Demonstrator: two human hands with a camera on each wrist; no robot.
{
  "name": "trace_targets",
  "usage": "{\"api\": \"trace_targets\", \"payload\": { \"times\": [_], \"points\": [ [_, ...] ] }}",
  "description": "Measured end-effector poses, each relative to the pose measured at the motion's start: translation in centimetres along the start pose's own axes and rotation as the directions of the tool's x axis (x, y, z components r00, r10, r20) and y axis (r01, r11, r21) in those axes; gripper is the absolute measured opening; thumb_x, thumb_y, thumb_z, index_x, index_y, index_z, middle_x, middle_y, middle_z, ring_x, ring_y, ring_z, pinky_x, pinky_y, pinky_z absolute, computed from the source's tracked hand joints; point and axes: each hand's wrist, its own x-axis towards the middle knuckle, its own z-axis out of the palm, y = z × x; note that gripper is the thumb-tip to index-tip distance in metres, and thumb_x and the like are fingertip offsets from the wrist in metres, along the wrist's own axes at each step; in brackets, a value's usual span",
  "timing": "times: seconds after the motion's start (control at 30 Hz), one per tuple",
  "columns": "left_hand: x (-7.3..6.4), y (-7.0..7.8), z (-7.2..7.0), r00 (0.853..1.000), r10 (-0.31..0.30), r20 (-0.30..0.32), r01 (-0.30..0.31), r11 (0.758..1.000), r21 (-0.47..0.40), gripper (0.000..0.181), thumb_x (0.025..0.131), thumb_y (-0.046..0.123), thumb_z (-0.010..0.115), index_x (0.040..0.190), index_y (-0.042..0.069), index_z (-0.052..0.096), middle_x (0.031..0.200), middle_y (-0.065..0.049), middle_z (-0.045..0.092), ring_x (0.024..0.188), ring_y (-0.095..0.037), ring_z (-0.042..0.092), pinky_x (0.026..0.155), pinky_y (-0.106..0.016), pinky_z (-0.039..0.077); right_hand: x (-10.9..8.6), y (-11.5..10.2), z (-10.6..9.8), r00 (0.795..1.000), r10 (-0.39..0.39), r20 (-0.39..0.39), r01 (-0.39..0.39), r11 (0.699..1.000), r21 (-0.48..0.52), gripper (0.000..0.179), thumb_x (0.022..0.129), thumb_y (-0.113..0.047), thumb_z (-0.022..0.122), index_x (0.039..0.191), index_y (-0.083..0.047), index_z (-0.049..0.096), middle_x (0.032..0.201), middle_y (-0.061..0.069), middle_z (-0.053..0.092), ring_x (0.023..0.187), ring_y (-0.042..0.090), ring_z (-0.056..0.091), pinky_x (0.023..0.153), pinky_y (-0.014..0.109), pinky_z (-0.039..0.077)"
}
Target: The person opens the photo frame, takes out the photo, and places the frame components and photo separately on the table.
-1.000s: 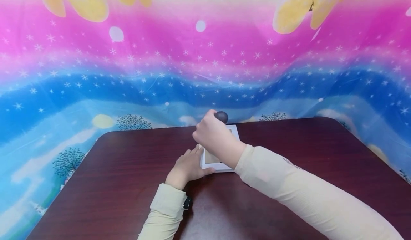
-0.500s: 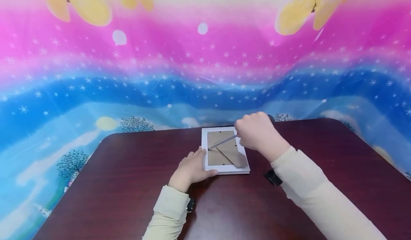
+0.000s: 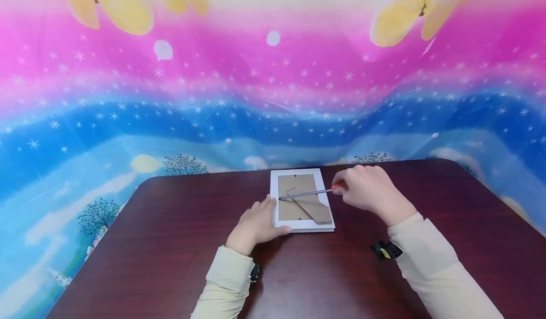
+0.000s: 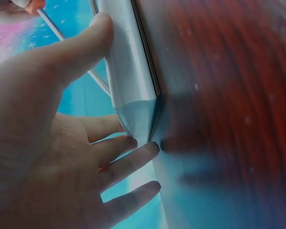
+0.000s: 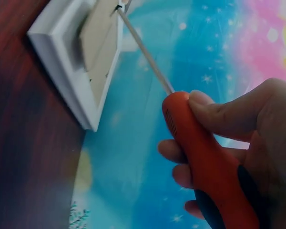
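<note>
A white picture frame (image 3: pixel 304 224) lies face down on the table, its brown backing board (image 3: pixel 294 181) up and its stand leg (image 3: pixel 316 209) slanting across it. My left hand (image 3: pixel 255 225) rests against the frame's near left corner, thumb on the near edge and straight fingers along the left side. In my right hand (image 3: pixel 372 192) I grip a screwdriver; its orange and black handle (image 5: pixel 195 138) fills the right wrist view. The metal shaft (image 3: pixel 307 194) reaches leftward over the backing, with its tip at the board's left edge, by a small dark tab.
The dark red-brown wooden table (image 3: pixel 170 224) extends on both sides of the frame. A colourful printed cloth (image 3: pixel 239 82) hangs behind the table's far edge. A dark device is strapped at each wrist.
My right hand has swung from above the frame out to its right, then lower, laying the screwdriver flatter with its tip at the left edge. The left hand stays at the corner.
</note>
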Motion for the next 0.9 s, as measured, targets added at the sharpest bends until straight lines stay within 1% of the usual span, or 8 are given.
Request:
{"api": "trace_targets", "payload": {
  "times": [0.13, 0.23, 0.37, 0.47, 0.6, 0.7, 0.9],
  "points": [
    [0.0, 0.3, -0.1, 1.000, 0.006, 0.005, -0.006, 1.000, -0.001, 0.089, 0.087, 0.053, 0.071, 0.151, 0.000, 0.038, 0.157, -0.018, 0.032, 0.141, -0.039, 0.035, 0.108, -0.054, 0.036, -0.6, 1.0, 0.3, 0.999, 0.032, 0.034, -0.034, 0.998, 0.052, 0.008, 0.089, -0.024, 0.072, 0.093, -0.024, 0.078, 0.063, -0.013, 0.059, 0.055, 0.011, 0.048, 0.051, 0.033, 0.038],
    [0.0, 0.5, -0.2, 1.000, 0.008, 0.006, -0.008, 1.000, 0.006, 0.089, 0.086, 0.052, 0.071, 0.150, 0.000, 0.039, 0.157, -0.018, 0.033, 0.140, -0.038, 0.035, 0.108, -0.053, 0.036, -1.1, 1.9, 0.3, 0.997, 0.055, 0.054, -0.060, 0.993, 0.098, 0.009, 0.090, -0.027, 0.072, 0.096, -0.025, 0.078, 0.065, -0.014, 0.060, 0.057, 0.010, 0.049, 0.054, 0.033, 0.038],
    [0.1, 0.6, -0.3, 1.000, 0.014, 0.002, -0.014, 1.000, 0.018, 0.090, 0.086, 0.053, 0.071, 0.150, 0.000, 0.038, 0.157, -0.018, 0.033, 0.140, -0.038, 0.035, 0.108, -0.053, 0.036, -1.7, 3.4, 0.5, 0.997, 0.067, 0.034, -0.072, 0.984, 0.164, 0.012, 0.091, -0.030, 0.072, 0.100, -0.025, 0.078, 0.075, -0.013, 0.067, 0.061, 0.008, 0.052, 0.057, 0.034, 0.041],
    [0.2, 0.6, -0.4, 1.000, 0.013, 0.009, -0.013, 1.000, 0.018, 0.090, 0.086, 0.054, 0.071, 0.151, 0.001, 0.037, 0.157, -0.017, 0.032, 0.141, -0.038, 0.034, 0.108, -0.053, 0.036, -1.9, 4.6, 0.5, 0.996, 0.084, 0.015, -0.086, 0.976, 0.199, 0.014, 0.091, -0.033, 0.071, 0.103, -0.027, 0.078, 0.082, -0.013, 0.070, 0.067, 0.008, 0.058, 0.063, 0.037, 0.044],
    [0.3, 0.5, -0.4, 1.000, 0.000, 0.018, -0.001, 1.000, 0.017, 0.090, 0.086, 0.054, 0.071, 0.152, 0.002, 0.037, 0.158, -0.017, 0.031, 0.141, -0.037, 0.033, 0.109, -0.053, 0.035, -2.0, 5.7, 0.3, 0.994, 0.112, 0.009, -0.111, 0.966, 0.233, 0.018, 0.092, -0.038, 0.070, 0.106, -0.028, 0.077, 0.090, -0.011, 0.072, 0.081, 0.013, 0.065, 0.074, 0.045, 0.048],
    [0.3, 0.3, -0.4, 1.000, -0.008, 0.015, 0.008, 1.000, 0.016, 0.091, 0.086, 0.054, 0.071, 0.151, 0.002, 0.037, 0.158, -0.017, 0.032, 0.141, -0.037, 0.034, 0.109, -0.053, 0.035, -2.1, 6.5, -0.1, 0.991, 0.130, 0.010, -0.129, 0.958, 0.256, 0.023, 0.092, -0.042, 0.069, 0.108, -0.026, 0.077, 0.094, -0.008, 0.073, 0.087, 0.018, 0.067, 0.078, 0.050, 0.048],
    [0.4, -0.1, -0.2, 1.000, -0.012, 0.015, 0.012, 1.000, 0.000, 0.093, 0.085, 0.055, 0.071, 0.151, 0.000, 0.036, 0.158, -0.017, 0.031, 0.142, -0.037, 0.032, 0.109, -0.052, 0.034, -2.9, 8.5, -0.6, 0.984, 0.175, 0.015, -0.173, 0.946, 0.274, 0.036, 0.092, -0.051, 0.065, 0.112, -0.022, 0.076, 0.099, 0.001, 0.073, 0.089, 0.022, 0.066, 0.077, 0.051, 0.048]
  ]
}}
